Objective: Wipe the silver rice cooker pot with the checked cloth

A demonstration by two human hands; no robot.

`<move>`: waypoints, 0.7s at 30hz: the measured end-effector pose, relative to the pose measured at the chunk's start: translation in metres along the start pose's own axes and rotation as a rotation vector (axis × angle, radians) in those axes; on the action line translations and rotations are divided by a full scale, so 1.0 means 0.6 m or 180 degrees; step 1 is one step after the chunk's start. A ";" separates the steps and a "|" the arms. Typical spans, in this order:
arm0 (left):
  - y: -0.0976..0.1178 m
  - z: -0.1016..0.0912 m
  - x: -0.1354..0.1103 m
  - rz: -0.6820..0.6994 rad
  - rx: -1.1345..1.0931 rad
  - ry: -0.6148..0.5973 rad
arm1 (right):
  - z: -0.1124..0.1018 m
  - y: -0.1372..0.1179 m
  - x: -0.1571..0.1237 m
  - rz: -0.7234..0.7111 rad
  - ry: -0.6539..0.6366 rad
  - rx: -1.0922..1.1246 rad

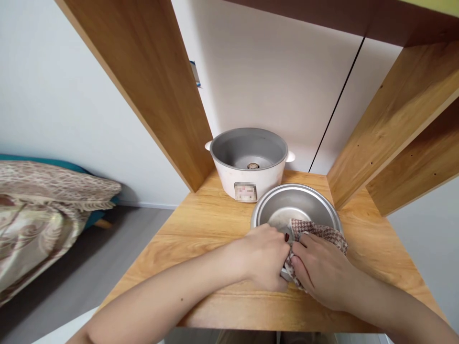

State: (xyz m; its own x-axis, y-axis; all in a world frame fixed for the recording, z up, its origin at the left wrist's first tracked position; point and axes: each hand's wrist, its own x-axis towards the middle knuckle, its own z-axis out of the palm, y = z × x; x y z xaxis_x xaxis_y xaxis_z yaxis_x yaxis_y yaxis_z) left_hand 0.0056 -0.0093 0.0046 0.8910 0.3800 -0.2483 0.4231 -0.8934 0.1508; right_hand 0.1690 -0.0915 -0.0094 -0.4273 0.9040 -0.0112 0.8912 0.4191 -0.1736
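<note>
A round metal inner pot (263, 203) sits on the wooden shelf in front of a white rice cooker body (225, 179). My left hand (267, 255) is closed over the pot's near left rim, its fingertips mostly hidden. A small dark red spot shows by its knuckles; I cannot tell what it is. My right hand (319, 267) presses a brown-and-white checked cloth (332, 234) against the near inside wall of the pot, the fingers bunched into it. Part of the cloth hangs over the near rim, between the two hands. Open at the top, the cooker body shows its grey inside.
Wooden uprights (143, 91) frame the shelf (193, 229) on the left and right, and a dark board crosses overhead. Behind the cooker stands a white panel. To the left, a sofa with a patterned cover (39, 215) stands on a grey floor.
</note>
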 end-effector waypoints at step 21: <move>0.007 0.001 -0.001 -0.0042 -0.0020 0.0045 | 0.021 -0.018 0.002 0.0215 0.0517 -0.0107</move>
State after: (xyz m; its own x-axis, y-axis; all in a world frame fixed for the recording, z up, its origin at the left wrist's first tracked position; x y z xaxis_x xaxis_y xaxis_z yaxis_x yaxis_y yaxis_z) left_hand 0.0067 -0.0132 0.0046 0.8876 0.3951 -0.2367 0.4357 -0.8869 0.1536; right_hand 0.1569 -0.0962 -0.0199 -0.3384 0.9308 0.1381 0.9229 0.3569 -0.1447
